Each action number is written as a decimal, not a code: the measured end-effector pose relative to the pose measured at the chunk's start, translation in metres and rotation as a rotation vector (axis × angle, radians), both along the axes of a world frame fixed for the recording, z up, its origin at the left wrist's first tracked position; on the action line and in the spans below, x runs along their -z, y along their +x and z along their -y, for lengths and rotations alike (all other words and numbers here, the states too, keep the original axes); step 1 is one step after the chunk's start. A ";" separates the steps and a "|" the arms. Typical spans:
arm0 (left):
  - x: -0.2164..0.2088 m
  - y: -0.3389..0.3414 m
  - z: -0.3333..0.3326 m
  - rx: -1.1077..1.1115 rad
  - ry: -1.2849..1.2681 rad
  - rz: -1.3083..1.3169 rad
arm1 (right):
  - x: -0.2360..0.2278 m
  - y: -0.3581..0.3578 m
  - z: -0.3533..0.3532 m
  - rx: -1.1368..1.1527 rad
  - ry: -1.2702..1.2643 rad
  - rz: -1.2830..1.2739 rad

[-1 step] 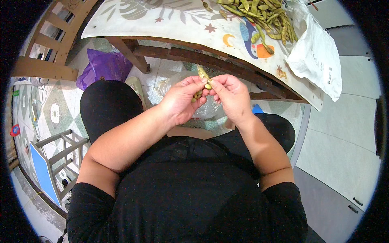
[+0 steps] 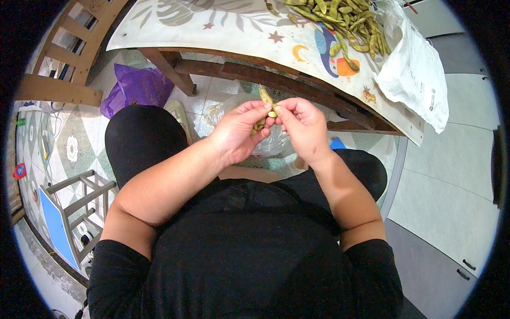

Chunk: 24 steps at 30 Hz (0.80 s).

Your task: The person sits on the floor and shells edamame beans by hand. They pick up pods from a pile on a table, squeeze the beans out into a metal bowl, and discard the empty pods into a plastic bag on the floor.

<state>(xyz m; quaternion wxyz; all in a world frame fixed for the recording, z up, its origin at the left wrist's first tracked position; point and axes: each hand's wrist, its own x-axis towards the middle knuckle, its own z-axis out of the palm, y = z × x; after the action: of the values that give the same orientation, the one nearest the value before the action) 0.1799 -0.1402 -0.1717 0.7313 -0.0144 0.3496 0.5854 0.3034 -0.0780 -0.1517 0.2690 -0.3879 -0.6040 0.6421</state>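
Over my lap both hands meet at one yellow-green bean pod point(image 2: 265, 95), its tip pointing away from me. My left hand point(image 2: 236, 130) pinches the pod between thumb and fingers. Several loose green beans point(image 2: 258, 125) sit in its curled fingers. From the other side my right hand point(image 2: 305, 125) grips the pod's near end with thumb and forefinger. A pale green bean point(image 2: 272, 114) shows at that end, between the two thumbs. Beneath the hands is a clear plastic bag point(image 2: 276, 144), partly hidden by them; its contents cannot be made out.
Ahead stands a table with a printed white cover point(image 2: 234, 34). A heap of bean pods point(image 2: 345, 18) lies at its far right, beside a white sack point(image 2: 417, 69) hanging over the edge. A purple bag point(image 2: 135, 90) is on the floor; a blue-topped stool point(image 2: 59, 226) lies tipped at left.
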 end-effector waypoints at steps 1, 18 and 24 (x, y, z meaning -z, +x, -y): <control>0.000 0.000 0.000 0.010 -0.026 -0.003 | 0.005 0.001 -0.001 -0.030 0.178 0.077; 0.005 -0.011 -0.006 -0.092 -0.080 0.002 | -0.001 0.008 -0.016 -0.009 0.147 0.242; 0.003 -0.016 -0.008 -0.104 -0.068 0.083 | -0.011 0.012 -0.014 -0.038 0.519 0.424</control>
<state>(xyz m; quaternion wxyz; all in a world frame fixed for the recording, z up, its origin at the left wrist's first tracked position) 0.1634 -0.1318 -0.1750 0.7129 -0.0818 0.3376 0.6092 0.3159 -0.0636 -0.1408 0.2151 -0.4202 -0.7970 0.3769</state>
